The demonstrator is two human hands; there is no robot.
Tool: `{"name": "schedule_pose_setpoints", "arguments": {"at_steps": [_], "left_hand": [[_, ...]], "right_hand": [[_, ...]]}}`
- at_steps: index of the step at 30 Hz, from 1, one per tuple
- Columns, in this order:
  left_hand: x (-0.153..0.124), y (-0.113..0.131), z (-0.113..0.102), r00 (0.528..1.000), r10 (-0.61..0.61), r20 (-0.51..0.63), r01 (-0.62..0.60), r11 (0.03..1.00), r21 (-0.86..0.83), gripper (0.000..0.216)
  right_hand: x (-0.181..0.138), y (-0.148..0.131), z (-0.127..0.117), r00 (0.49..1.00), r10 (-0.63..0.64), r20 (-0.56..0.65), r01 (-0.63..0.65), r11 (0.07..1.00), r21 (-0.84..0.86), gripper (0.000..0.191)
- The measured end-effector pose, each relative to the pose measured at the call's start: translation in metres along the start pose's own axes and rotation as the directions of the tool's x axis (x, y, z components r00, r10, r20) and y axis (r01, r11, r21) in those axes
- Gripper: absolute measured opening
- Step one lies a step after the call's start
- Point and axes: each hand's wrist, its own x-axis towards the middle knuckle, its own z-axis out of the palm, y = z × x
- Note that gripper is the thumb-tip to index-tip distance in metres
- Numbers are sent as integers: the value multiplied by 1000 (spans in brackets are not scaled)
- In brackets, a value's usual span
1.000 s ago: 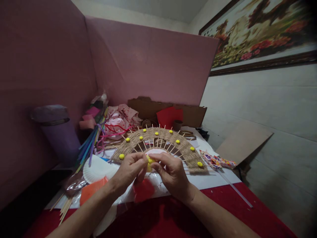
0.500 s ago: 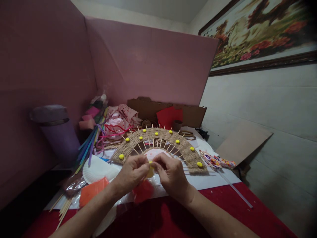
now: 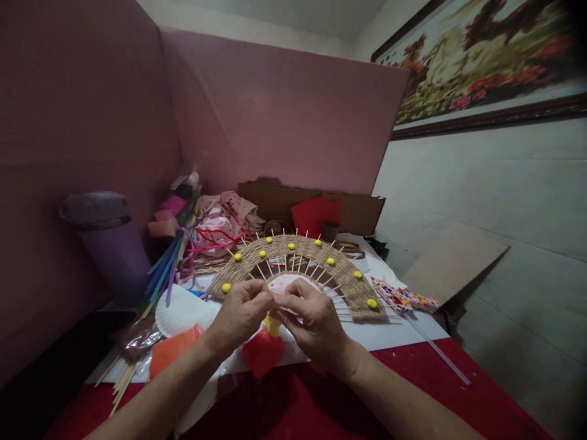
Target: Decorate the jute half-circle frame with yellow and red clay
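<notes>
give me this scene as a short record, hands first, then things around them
left hand: fingers bent, grip unclear
right hand: fingers bent near the left fingertips, grip unclear
below fingertips: yellow lump, red piece
beyond hands: woven arch with nine visible yellow dots
far left: purple container

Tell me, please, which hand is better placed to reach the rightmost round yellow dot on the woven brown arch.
Probably the right hand: it is nearer that dot, while the left hand is farther left.
</notes>
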Motion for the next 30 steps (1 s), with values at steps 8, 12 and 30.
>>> {"name": "schedule_pose_setpoints", "arguments": {"at_steps": [8,12,30], "left_hand": [[-2,0,8,999,-51,7,52,996,-77,16],[-5,3,10,995,-96,-15,93,985,-146,24],[1,-5,-7,921,-76,383,129,985,-113,36]], "right_hand": [[2,-4,-3,998,18,58,-17,999,-32,11],[2,-6,-3,999,14,40,-14,1000,-15,9],[5,8,5,934,287,-214,-127,823,553,18]]}}
